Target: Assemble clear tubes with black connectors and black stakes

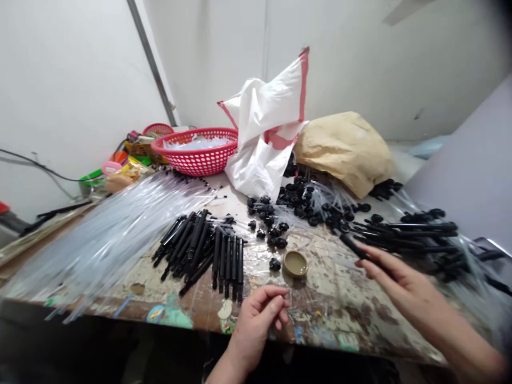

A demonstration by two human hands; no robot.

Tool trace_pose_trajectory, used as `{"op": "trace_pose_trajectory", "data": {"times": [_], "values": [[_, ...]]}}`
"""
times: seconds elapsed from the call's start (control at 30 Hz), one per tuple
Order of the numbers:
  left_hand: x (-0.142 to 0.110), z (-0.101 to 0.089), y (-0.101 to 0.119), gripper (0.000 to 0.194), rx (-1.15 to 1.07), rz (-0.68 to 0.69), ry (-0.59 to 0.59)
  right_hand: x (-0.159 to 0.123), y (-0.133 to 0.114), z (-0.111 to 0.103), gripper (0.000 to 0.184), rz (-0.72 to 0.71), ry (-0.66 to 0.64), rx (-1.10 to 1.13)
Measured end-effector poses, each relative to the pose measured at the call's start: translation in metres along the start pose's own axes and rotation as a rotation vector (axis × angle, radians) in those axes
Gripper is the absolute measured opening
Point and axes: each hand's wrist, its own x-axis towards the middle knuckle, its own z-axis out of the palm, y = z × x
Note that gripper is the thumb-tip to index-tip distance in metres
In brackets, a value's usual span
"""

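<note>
My right hand (394, 274) grips a slim black plastic tube (354, 248) between thumb and fingers, its far end pointing toward the pile of black pump heads (296, 197). At the table's front edge, my left hand (264, 314) is closed, thumb against curled fingers; whatever it may hold is hidden. Just beyond it stands a small round dish (295, 264) of liquid, beside a single black cap-like piece (274, 264). Left of the dish lie a row of black tubes (229, 261) and a heap of similar tubes (188, 245).
Long clear plastic tubes (104, 240) cover the table's left side. Behind are a red basket (196, 160), a white sack (260, 149) and a brown paper bag (344, 149). More black tubes with clear stems (416, 234) lie at the right, near a pale panel (468, 160).
</note>
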Motion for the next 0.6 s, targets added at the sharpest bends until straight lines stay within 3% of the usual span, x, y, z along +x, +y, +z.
{"op": "trace_pose_trajectory", "data": {"times": [0.13,0.27,0.43,0.6], "values": [[0.002,-0.001,-0.002,0.024,0.037,-0.005,0.023,-0.006,0.053,0.006,0.031,-0.193,-0.034,-0.259],[0.004,0.000,-0.002,0.024,0.042,0.001,0.057,-0.005,0.076,0.011,0.029,-0.191,0.007,-0.508],[0.004,0.001,0.000,0.028,0.033,-0.004,0.084,0.026,0.060,0.012,0.032,-0.147,-0.017,-0.570],[0.004,0.005,0.003,0.030,0.023,-0.010,0.112,0.104,0.031,0.031,0.041,-0.067,-0.050,-0.587]]}}
